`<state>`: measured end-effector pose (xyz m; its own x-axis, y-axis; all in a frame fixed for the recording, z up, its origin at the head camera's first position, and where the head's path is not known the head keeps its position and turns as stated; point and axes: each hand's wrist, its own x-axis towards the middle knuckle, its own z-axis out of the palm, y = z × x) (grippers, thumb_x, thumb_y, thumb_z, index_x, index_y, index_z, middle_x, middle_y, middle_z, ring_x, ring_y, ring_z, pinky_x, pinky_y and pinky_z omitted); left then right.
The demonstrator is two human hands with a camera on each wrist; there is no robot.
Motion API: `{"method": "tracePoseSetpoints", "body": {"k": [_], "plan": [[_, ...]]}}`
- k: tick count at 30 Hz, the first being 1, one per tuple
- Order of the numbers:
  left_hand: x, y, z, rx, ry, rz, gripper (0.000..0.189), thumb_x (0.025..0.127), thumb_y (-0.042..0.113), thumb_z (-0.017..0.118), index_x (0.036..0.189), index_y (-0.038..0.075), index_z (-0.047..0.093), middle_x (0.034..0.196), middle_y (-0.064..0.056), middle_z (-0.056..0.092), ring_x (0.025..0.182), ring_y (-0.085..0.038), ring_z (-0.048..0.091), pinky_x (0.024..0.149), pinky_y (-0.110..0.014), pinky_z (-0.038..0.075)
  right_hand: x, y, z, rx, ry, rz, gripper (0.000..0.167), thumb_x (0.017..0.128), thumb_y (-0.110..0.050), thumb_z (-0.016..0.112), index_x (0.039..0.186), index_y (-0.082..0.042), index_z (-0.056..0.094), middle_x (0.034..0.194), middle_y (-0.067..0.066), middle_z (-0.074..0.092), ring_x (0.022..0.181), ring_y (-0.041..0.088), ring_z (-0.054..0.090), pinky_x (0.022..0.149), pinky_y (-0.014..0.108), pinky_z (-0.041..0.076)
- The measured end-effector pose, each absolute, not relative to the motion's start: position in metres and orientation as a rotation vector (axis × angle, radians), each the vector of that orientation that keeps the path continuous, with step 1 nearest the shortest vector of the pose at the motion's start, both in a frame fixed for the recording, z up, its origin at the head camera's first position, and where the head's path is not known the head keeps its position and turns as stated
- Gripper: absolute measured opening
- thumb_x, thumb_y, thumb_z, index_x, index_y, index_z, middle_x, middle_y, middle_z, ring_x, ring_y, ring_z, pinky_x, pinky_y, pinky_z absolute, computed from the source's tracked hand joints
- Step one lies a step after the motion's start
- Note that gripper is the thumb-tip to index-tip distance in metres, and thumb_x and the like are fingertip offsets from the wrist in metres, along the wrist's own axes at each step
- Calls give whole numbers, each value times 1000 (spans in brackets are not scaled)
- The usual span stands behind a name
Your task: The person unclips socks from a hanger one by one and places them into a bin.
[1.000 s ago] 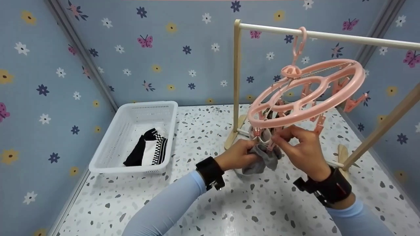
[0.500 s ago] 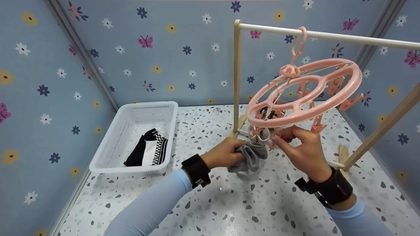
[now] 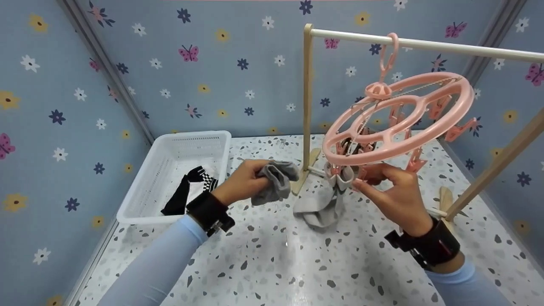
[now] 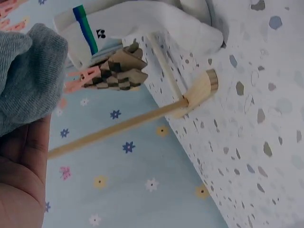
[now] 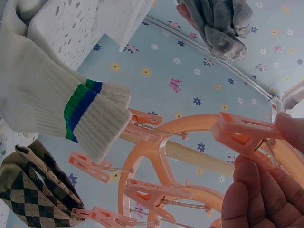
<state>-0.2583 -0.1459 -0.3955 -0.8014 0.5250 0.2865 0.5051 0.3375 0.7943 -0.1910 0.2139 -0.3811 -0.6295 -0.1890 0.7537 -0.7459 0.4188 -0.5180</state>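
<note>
My left hand (image 3: 244, 182) holds a bunched grey sock (image 3: 275, 180), now apart from the hanger and just right of the basket. With thumb and fingers, my right hand (image 3: 397, 197) pinches a pink clothespin (image 5: 244, 135) on the round pink hanger (image 3: 393, 146); nothing shows between that clothespin's jaws. A white sock (image 5: 52, 92) with a green and blue stripe hangs by its cuff from a neighbouring clip, its foot reaching the floor. Behind it, a brown checkered sock (image 5: 35, 190) hangs from another clip, mostly hidden in the head view.
The hanger hooks onto the white bar (image 3: 429, 44) of a wooden rack (image 3: 308, 97) and tilts. Several bare pink clips dangle from it. At left stands a white basket (image 3: 131, 187) with a black sock (image 3: 176, 199) and a black-and-white checkered piece (image 3: 208, 180). Patterned walls enclose the speckled surface.
My left hand has drawn the grey sock leftward, away from the hanger, uncovering the hanging white sock. My right hand stays at its clothespin. The ring has swung slightly.
</note>
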Motion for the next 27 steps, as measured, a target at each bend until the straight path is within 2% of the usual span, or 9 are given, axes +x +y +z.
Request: {"method": "tracePoseSetpoints", "body": {"k": [2,4,5,9,11,18,24,27], "plan": [[-260,-158,-392,909,2546,1536,33,96,0,64,124,5,79,114,-13,82,77,-10,70,66,-25,58,-191,215,-382,781,-2073,1183,26,80,10,90,101,-2,80,86,8,78,78,-1,69,74,12,53],[-262,-172,-389,846,2556,1559,33,97,1,64,126,5,79,115,-13,82,77,-10,71,66,-25,59,-190,216,-383,774,-2078,1180,26,80,9,90,102,-2,80,86,8,78,78,-1,68,74,13,53],[-264,-179,-388,820,2572,1557,34,97,1,64,127,6,79,121,-10,81,82,-9,72,70,-24,59,-190,217,-384,771,-2081,1180,27,80,9,90,103,-2,80,86,8,78,79,-1,68,74,13,54],[-273,-208,-387,722,2652,1551,15,98,1,64,105,-2,78,92,-6,77,75,-8,67,69,-22,54,-190,219,-385,757,-2084,1177,29,79,9,91,105,-3,81,86,8,79,79,-1,69,75,13,54],[-278,-223,-389,666,2679,1541,12,99,1,63,99,-4,75,87,-1,73,77,-7,66,71,-21,52,-189,220,-385,756,-2083,1177,30,79,8,91,105,-3,81,86,8,79,78,-1,69,75,13,55],[-290,-267,-398,403,2712,1483,21,108,14,59,105,-2,73,88,5,70,80,-6,64,74,-21,52,-189,222,-387,755,-2095,1182,27,80,8,91,103,-2,81,86,8,79,78,0,69,73,14,54],[-298,-289,-405,247,2731,1344,30,112,21,51,93,4,67,72,8,58,70,-11,57,70,-26,47,-190,222,-386,759,-2098,1180,27,80,9,90,102,-2,80,86,8,78,80,-1,69,75,13,53],[-302,-295,-409,147,2730,1265,35,113,23,43,83,10,56,63,9,48,62,-11,49,69,-28,44,-191,223,-386,761,-2102,1176,27,79,10,90,102,0,80,86,9,78,80,-2,69,75,13,54]]}}
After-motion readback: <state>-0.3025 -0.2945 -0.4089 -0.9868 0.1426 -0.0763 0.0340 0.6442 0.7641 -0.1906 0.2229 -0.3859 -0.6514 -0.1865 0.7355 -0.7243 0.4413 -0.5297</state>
